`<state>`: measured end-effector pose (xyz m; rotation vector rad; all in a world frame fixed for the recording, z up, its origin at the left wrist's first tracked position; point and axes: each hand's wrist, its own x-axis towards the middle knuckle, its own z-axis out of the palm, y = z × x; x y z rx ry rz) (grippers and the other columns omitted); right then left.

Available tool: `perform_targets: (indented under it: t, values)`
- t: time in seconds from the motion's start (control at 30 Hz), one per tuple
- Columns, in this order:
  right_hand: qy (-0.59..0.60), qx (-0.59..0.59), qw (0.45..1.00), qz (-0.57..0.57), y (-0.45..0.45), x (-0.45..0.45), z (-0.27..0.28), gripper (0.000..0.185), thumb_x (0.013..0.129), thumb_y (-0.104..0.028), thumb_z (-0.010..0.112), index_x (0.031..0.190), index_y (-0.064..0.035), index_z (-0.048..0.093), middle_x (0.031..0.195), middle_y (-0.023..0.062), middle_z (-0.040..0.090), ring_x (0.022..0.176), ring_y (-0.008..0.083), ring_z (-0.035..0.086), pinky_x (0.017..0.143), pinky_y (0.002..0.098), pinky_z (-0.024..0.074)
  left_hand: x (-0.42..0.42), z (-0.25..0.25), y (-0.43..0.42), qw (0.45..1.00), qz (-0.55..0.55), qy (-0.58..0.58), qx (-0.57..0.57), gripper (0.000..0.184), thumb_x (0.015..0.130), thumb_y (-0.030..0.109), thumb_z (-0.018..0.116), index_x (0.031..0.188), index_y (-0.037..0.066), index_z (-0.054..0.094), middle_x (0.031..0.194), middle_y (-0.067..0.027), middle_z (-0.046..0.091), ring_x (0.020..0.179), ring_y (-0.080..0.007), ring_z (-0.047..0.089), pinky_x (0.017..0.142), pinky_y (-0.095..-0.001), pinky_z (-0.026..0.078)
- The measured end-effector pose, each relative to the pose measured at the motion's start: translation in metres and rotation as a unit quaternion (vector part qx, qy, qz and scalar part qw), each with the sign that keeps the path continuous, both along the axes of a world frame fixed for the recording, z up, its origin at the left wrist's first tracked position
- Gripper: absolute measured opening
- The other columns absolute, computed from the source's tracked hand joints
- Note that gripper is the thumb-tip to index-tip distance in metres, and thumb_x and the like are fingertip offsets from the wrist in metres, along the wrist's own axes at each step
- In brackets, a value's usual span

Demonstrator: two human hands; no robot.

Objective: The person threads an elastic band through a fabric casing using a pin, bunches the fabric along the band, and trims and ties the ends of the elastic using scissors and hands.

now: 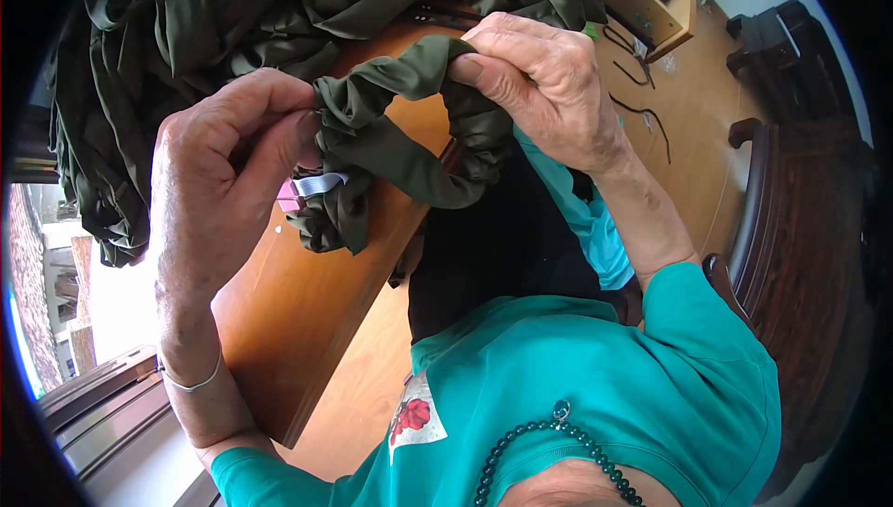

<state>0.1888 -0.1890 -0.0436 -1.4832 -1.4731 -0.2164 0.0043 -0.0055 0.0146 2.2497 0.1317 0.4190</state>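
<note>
- Our left hand (223,158) pinches the left end of the dark green ring (398,161), fingers closed.
- Our right hand (551,79) grips its upper right, fingers closed too.
- The ring stretches crosswise between both hands, above the bench (298,321).
- A bunched green piece (327,226) lies nearer our left.

The fabric heap (223,19) lies behind the scrunchie (400,165).
</note>
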Motion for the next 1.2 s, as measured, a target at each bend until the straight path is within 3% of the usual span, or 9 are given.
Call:
perform_targets:
  t: [0.17, 0.2, 0.27, 0.37, 0.47, 0.73, 0.9, 1.03, 1.2]
  values:
    - [0.008, -0.014, 1.000, 0.016, 0.002, -0.014, 0.004, 0.032, 0.084, -0.025, 0.076, 0.094, 0.0045, 0.067, 0.088, 0.0165, 0.069, 0.085, 0.0309, 0.068, 0.073, 0.0340, 0.0538, -0.001, 0.000, 0.000, 0.998, 0.014, -0.001, -0.061, 0.006, 0.091, -0.002, 0.062, 0.094, -0.006, 0.064, 0.074, -0.0034, 0.066, 0.067, -0.0064, 0.062, 0.061, -0.0202, 0.049]
    - [0.084, -0.056, 0.994, 0.040, 0.000, -0.021, 0.005, 0.035, 0.083, -0.022, 0.076, 0.102, 0.0045, 0.063, 0.093, 0.0170, 0.068, 0.086, 0.0322, 0.068, 0.077, 0.0350, 0.0534, -0.001, 0.000, 0.000, 0.998, 0.016, -0.005, -0.066, 0.006, 0.091, -0.002, 0.062, 0.094, -0.006, 0.064, 0.074, -0.0033, 0.066, 0.067, -0.0062, 0.062, 0.061, -0.0201, 0.049]
    - [0.188, -0.012, 0.979, 0.081, 0.008, -0.032, 0.001, 0.030, 0.086, -0.016, 0.070, 0.106, 0.0028, 0.058, 0.093, 0.0178, 0.066, 0.087, 0.0317, 0.067, 0.076, 0.0339, 0.0521, -0.001, 0.001, -0.004, 0.999, 0.005, -0.002, -0.052, 0.005, 0.091, -0.002, 0.062, 0.094, -0.006, 0.064, 0.074, -0.0035, 0.066, 0.067, -0.0060, 0.061, 0.061, -0.0202, 0.049]
    - [0.256, -0.083, 0.961, 0.062, 0.008, -0.036, 0.007, 0.023, 0.086, -0.008, 0.062, 0.105, 0.0026, 0.055, 0.091, 0.0190, 0.063, 0.086, 0.0340, 0.065, 0.075, 0.0373, 0.0518, -0.002, 0.003, -0.004, 0.999, 0.000, 0.002, -0.044, 0.004, 0.090, -0.003, 0.062, 0.093, -0.006, 0.063, 0.072, -0.0035, 0.065, 0.066, -0.0061, 0.061, 0.060, -0.0203, 0.048]
    - [-0.059, -0.071, 0.996, -0.013, 0.006, -0.011, 0.000, 0.022, 0.082, -0.005, 0.059, 0.102, 0.0016, 0.055, 0.088, 0.0196, 0.061, 0.085, 0.0370, 0.063, 0.075, 0.0422, 0.0515, -0.002, 0.006, 0.002, 1.000, 0.012, 0.007, 0.014, 0.003, 0.088, -0.003, 0.064, 0.090, -0.005, 0.063, 0.069, -0.0038, 0.063, 0.063, -0.0061, 0.061, 0.058, -0.0210, 0.047]
    - [-0.083, -0.176, 0.981, -0.011, -0.030, 0.011, 0.005, 0.025, 0.082, -0.006, 0.060, 0.105, 0.0030, 0.056, 0.092, 0.0207, 0.061, 0.091, 0.0392, 0.061, 0.079, 0.0446, 0.0503, -0.002, 0.007, 0.002, 0.998, 0.001, 0.025, 0.052, 0.001, 0.086, -0.003, 0.062, 0.086, -0.003, 0.063, 0.064, -0.0046, 0.061, 0.060, -0.0073, 0.061, 0.056, -0.0218, 0.047]
    - [0.021, -0.167, 0.985, 0.043, -0.022, -0.003, 0.002, 0.037, 0.084, -0.016, 0.069, 0.115, 0.0016, 0.058, 0.109, 0.0177, 0.065, 0.100, 0.0364, 0.063, 0.087, 0.0392, 0.0511, -0.002, 0.004, 0.000, 0.999, 0.001, 0.026, 0.046, 0.003, 0.087, -0.005, 0.061, 0.088, -0.004, 0.063, 0.064, -0.0054, 0.061, 0.059, -0.0079, 0.061, 0.056, -0.0221, 0.047]
    - [0.112, -0.095, 0.988, 0.039, -0.010, -0.019, 0.008, 0.034, 0.085, -0.017, 0.070, 0.113, -0.0012, 0.060, 0.101, 0.0160, 0.066, 0.095, 0.0331, 0.064, 0.085, 0.0381, 0.0515, -0.003, 0.007, -0.002, 0.998, -0.015, 0.043, 0.041, 0.008, 0.091, -0.004, 0.057, 0.095, -0.005, 0.063, 0.072, -0.0048, 0.062, 0.064, -0.0075, 0.060, 0.059, -0.0217, 0.047]
    - [-0.015, -0.086, 0.996, 0.005, 0.002, -0.019, -0.003, 0.020, 0.085, -0.013, 0.068, 0.103, -0.0044, 0.065, 0.095, 0.0142, 0.065, 0.090, 0.0333, 0.064, 0.079, 0.0393, 0.0521, -0.003, 0.010, -0.002, 0.995, -0.029, 0.049, 0.081, 0.009, 0.092, -0.003, 0.057, 0.096, -0.005, 0.064, 0.074, -0.0048, 0.063, 0.067, -0.0082, 0.060, 0.062, -0.0221, 0.048]
